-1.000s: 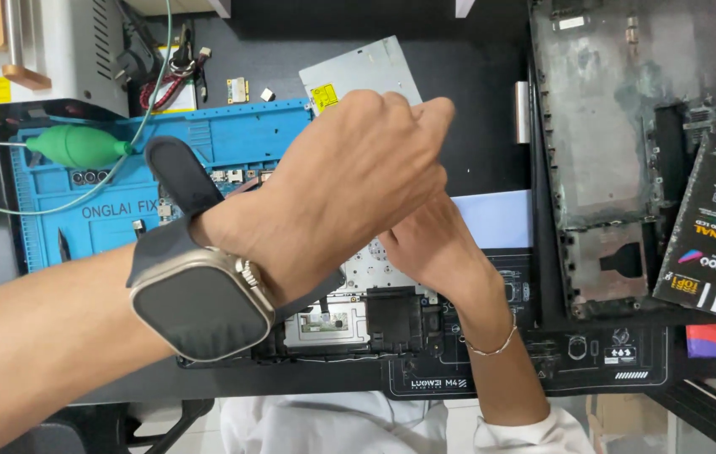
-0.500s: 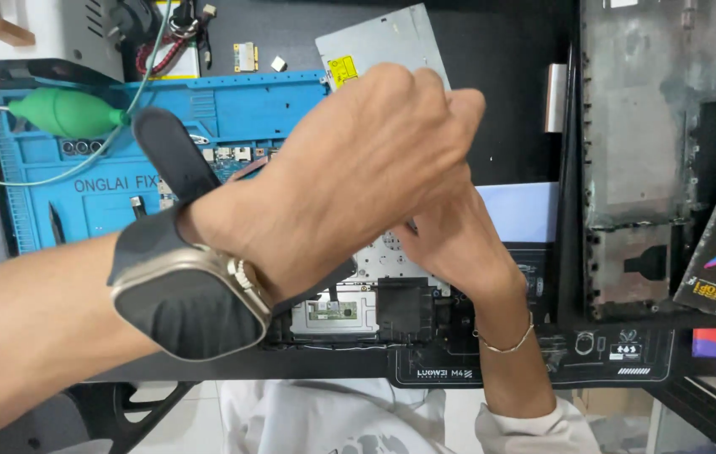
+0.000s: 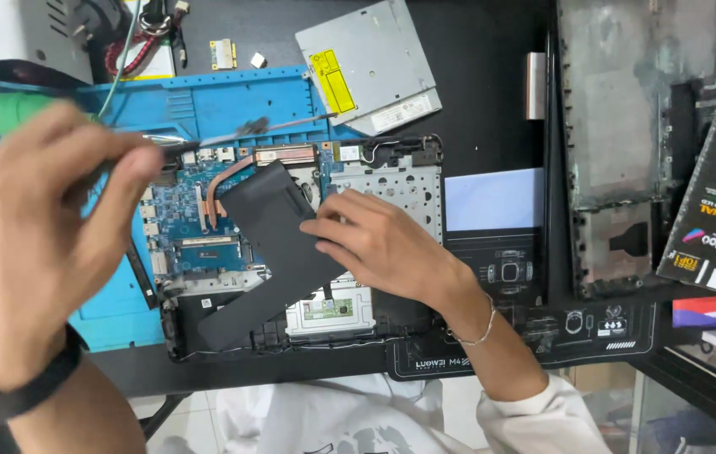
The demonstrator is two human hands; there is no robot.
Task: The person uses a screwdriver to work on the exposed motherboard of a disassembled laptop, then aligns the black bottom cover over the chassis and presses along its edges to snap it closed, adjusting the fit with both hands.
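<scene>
**Head view: two hands over an opened laptop**

Head camera looks down on an opened laptop base (image 3: 307,252) lying on the table (image 3: 492,92). The right hand (image 3: 383,244) rests flat, fingers loosely spread, its fingertips pressing on a black flexible sheet (image 3: 265,252) that lies slantwise across the blue circuit board (image 3: 185,219) and copper heat pipe (image 3: 223,181). The left hand (image 3: 34,244), with a dark watch strap at the wrist, hovers to the left of that sheet, raised nearer the camera; its fingers are pinched together on a thin metal tool (image 3: 240,133), blurred, whose tip points toward the board's upper edge. Beyond the right hand lies a grey optical drive (image 3: 366,67); a blue work mat (image 3: 206,101) sits under and behind the left hand. Right of the right hand stand a lilac pad (image 3: 492,197) and a bare laptop cover (image 3: 610,126).
</scene>
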